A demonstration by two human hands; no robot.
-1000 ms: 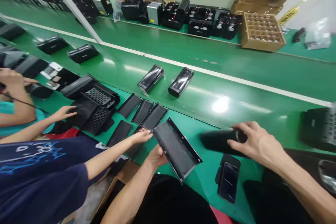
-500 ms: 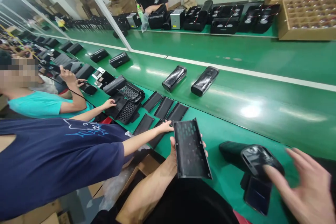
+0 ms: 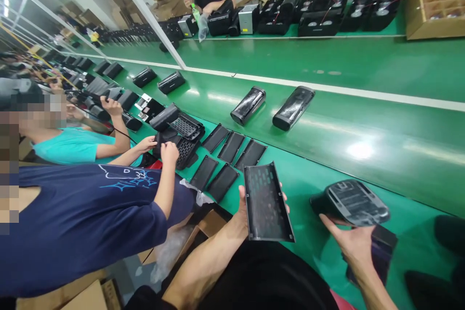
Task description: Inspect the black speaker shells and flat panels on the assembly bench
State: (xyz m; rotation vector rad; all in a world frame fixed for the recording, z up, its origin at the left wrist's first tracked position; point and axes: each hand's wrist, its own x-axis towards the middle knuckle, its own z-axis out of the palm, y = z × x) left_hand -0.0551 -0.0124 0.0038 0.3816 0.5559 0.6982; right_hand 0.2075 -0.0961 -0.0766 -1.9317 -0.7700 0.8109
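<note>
black plastic panel [image 3: 268, 203] in my left hand [image 3: 240, 210], thumb pressed on its left edge, other fingers wrapped behind, tips poking past the right edge. so left fingers pinch the panel; its hollow inner face is toward me, slots at the end away from my wrist.

right hand [image 3: 354, 242] is at a black rounded unit [image 3: 358, 202], well apart from the panel and to its right. right fingers spread wide under the unit's near edge, touching it; tips partly hidden, cannot tell if they grip. glossy end of the unit faces me, tilted. dark phone [image 3: 387, 247] on the green table [image 3: 298, 174], just right of my right thumb and fingers, partly covered.

past my left fingertips: five similar black panels [image 3: 251, 153] lying on the table, in two rows. farther out from both hands, two shiny black units [image 3: 293, 107] on the green belt [image 3: 345, 106]. left of my left fingers, co-worker in navy shirt [image 3: 109, 223], both hands [image 3: 170, 152] on dark parts beside black grilles [image 3: 186, 151]. open carton [image 3: 212, 223] below-left of my left fingers.
</note>
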